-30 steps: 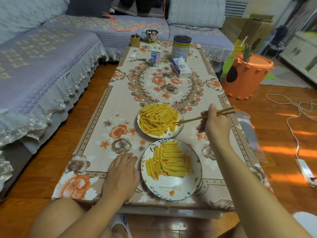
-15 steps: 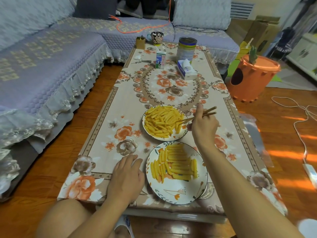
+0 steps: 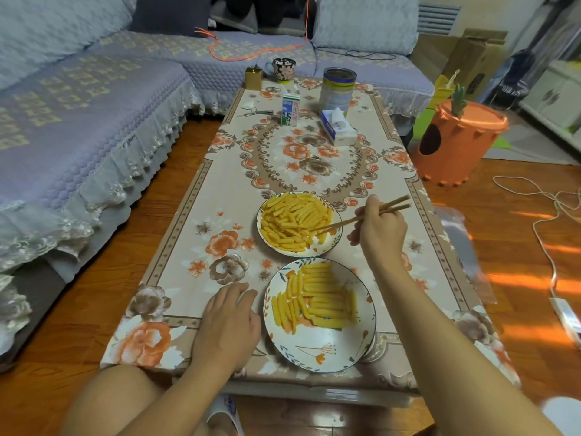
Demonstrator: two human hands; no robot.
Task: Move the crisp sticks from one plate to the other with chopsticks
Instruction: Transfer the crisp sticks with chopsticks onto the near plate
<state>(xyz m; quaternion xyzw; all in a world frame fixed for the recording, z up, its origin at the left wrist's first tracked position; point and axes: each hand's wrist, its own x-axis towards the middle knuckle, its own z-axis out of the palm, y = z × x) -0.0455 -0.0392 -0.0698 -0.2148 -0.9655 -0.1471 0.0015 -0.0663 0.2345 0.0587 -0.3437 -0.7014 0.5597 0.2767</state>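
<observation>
The right hand (image 3: 380,234) pinches chopsticks (image 3: 361,217) over the far plate (image 3: 333,243); the left hand (image 3: 228,322) rests spread on the counter (image 3: 195,221).

Dim, warm indoor light fills the room, bright orange sunlight streaks the wooden floor (image 3: 531,281) at right, the far background is soft and blurred, and wide-angle distortion bends the sofa (image 3: 78,127) edges.

A milk carton (image 3: 290,109), tin (image 3: 339,89), tissue box (image 3: 339,129) and mug (image 3: 283,68) stand at the floral table's (image 3: 195,215) far end.
</observation>
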